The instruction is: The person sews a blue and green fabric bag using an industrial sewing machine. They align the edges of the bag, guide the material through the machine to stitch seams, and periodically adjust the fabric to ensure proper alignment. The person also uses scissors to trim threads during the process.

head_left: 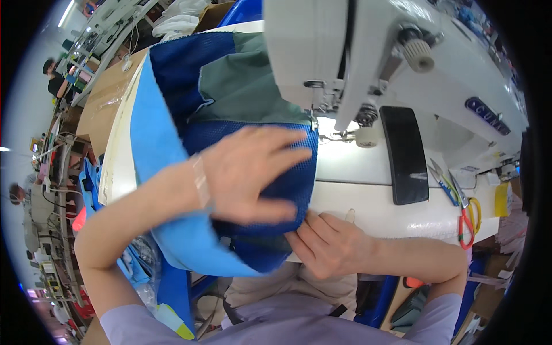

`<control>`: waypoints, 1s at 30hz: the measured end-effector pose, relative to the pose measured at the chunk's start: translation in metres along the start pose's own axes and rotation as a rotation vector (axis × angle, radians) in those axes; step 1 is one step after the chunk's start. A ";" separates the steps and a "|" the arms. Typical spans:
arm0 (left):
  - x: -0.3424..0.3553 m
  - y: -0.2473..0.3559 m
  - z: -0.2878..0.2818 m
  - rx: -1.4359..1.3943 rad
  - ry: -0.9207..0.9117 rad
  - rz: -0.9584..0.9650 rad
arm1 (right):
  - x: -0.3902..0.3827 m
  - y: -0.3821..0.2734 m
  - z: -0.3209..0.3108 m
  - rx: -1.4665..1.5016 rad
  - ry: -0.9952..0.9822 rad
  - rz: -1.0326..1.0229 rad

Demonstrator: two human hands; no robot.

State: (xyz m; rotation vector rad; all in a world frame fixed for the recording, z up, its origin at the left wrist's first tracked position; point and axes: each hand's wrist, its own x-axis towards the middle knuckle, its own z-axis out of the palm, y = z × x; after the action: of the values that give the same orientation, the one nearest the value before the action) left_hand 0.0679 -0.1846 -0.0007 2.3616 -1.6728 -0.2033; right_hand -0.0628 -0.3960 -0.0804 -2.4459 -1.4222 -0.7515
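A sewn piece of fabric lies across the machine bed, with a dark blue mesh part (306,172), a grey-green panel (247,86) and a light blue band (150,115) curving round its left side. Its right edge runs up to the presser foot (314,123) of a white sewing machine (305,52). My left hand (250,172) rests over the mesh with fingers spread, slightly blurred. Lower down, my right hand (333,244) is closed with curled fingers on the mesh's near right corner. The fingertips' grip is partly hidden.
A black phone (405,155) lies right of the needle area. Beyond it are scissors (467,215) with red and yellow handles and a yellow roll (503,199). Cardboard (103,118) borders the table's left. A person (56,83) sits among machines at far left.
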 end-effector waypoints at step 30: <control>-0.019 0.033 0.041 0.281 0.497 0.153 | -0.002 0.000 0.002 -0.094 0.069 -0.076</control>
State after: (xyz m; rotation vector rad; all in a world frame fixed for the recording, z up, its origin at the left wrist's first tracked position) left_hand 0.0212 -0.1818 -0.0317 2.1953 -1.6931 0.6316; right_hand -0.0629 -0.3967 -0.0837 -2.4210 -1.4934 -0.9298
